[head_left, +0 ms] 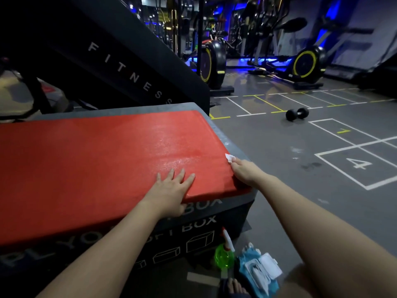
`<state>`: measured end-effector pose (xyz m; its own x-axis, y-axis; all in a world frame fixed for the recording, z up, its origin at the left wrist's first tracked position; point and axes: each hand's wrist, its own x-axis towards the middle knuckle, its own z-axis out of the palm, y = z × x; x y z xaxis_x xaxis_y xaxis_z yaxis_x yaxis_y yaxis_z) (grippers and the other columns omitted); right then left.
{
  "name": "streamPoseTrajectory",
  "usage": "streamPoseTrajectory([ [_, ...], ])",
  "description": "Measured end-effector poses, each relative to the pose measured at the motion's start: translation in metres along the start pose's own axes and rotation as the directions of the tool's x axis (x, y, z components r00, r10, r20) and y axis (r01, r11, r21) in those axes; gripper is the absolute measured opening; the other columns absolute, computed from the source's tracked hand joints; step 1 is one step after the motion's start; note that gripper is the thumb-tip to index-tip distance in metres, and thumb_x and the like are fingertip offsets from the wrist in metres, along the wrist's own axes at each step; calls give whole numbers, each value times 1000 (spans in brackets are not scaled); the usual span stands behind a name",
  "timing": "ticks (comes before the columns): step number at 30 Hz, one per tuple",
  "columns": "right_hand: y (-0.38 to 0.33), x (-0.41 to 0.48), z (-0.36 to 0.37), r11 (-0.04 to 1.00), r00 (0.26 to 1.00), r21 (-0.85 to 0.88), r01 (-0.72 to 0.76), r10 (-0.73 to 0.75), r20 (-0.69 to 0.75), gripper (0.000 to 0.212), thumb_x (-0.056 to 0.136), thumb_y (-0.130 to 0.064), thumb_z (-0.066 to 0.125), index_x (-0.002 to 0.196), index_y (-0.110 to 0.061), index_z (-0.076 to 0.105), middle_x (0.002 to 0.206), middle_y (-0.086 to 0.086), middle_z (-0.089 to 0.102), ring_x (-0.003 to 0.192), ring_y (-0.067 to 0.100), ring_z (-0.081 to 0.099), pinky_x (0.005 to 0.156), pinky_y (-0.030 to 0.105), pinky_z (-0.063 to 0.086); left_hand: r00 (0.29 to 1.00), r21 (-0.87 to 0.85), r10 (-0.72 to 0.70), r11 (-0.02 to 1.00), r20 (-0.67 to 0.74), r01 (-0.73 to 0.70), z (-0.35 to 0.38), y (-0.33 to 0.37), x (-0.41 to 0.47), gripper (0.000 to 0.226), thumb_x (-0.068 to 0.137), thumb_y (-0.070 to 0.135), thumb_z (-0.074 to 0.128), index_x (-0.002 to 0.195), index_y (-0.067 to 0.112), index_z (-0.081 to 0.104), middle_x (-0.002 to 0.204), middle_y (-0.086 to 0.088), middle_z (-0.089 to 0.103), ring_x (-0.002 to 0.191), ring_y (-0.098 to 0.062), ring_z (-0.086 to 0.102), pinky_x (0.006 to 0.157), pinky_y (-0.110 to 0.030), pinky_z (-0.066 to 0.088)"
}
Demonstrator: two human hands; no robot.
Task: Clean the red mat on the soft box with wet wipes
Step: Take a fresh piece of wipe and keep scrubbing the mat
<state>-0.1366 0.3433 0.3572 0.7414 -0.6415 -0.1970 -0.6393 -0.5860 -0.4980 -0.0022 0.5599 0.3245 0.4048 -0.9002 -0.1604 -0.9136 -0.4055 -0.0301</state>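
The left forearm (pixel 96 254) crosses the soft box (pixel 214 224) and the red mat (pixel 96 164) on top of it, where the left hand (pixel 171 190) lies with fingers spread flat, probably steadying the mat, while just right of them the right hand (pixel 247 171) pinches a wet wipe (pixel 230 158) against the mat's right edge to scrub it.

Matt red mat (pixel 96 160) with fine grainy texture and a damp sheen, dark smooth-skinned box (pixel 225 218), translucent green plastic bottle (pixel 223 255), glossy plastic wipes pack (pixel 255 269), smooth grey floor (pixel 279 151).
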Motion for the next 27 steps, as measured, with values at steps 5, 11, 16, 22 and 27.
streamPoseTrajectory([
  [5,13,-30,-8,987,993,-116,-112,114,11,49,107,-32,21,139,-8,50,136,21,53,122,38,50,102,37,38,1000,32,1,999,1,-1,13,2,2,106,94,40,64,160,29,-18,170,-8,-18,155,-40,-15,121,-69,-1],
  [11,18,-25,3,995,999,-95,-31,32,6,53,95,-26,29,148,-25,37,145,14,48,129,34,44,105,40,38,1000,15,12,1000,-9,-12,17,2,-4,104,94,39,59,159,28,-21,168,-8,-22,154,-40,-19,121,-68,-3],
  [16,18,-9,5,993,999,-115,-35,31,-39,52,96,-23,29,146,-26,43,145,15,48,129,35,46,103,38,39,998,47,36,998,-49,-33,20,3,-11,97,100,44,54,160,28,-20,169,-8,-19,154,-40,-15,122,-68,2],
  [22,37,-39,5,995,1000,-101,-8,6,-18,48,100,-23,32,143,-38,46,147,6,49,130,29,47,103,32,39,999,-9,49,999,0,-49,13,-3,2,95,99,19,56,160,29,-17,169,-7,-18,154,-42,-15,120,-70,0],
  [27,33,-48,2,994,999,-109,-8,5,-33,48,100,-19,31,145,-27,46,149,10,45,132,31,44,104,31,35,999,-3,35,999,0,-35,12,-1,8,96,98,14,54,160,28,-18,169,-8,-20,153,-43,-17,119,-72,-1],
])
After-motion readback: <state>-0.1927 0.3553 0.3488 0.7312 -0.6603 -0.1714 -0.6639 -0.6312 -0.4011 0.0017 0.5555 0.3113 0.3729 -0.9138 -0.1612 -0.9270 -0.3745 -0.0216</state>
